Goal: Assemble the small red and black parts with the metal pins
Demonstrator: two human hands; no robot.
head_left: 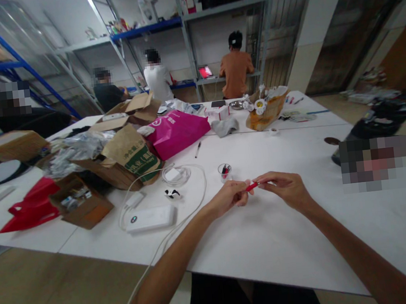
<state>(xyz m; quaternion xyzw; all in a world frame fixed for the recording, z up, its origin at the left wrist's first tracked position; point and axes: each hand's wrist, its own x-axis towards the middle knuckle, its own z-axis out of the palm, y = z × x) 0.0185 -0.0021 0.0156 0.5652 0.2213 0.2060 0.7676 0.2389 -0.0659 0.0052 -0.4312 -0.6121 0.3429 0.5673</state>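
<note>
Red, slim, pen-like stick [252, 186] lies between your two hands, just right of the frame's centre, held above the white tabletop [342, 234]. Its long axis runs from your left hand across to your right, its right end tipped slightly upward in the frame. Your left hand [233, 194] is the nearer to its body, grasping the left part between thumb and fingers. Your right hand [286, 186] comes in from the right, its thumb and fingertips drawn together and seemingly pinching the right end; what detail lies under them is too small to tell.

Among the containers, a crumpled bright-red bag [34, 206] lies at the left of the frame, its contents hidden. Just beside it, a small open brown cardboard box [81, 217] holds small pale and metallic-looking pieces. Further right, a tan paper bag with a green printed panel [130, 150] leans near a glossy magenta bag [182, 132]; you cannot see inside either. Near your left hand, slightly above it in the frame, a small clear round cup [220, 171] contains slim red and dark items.
</note>
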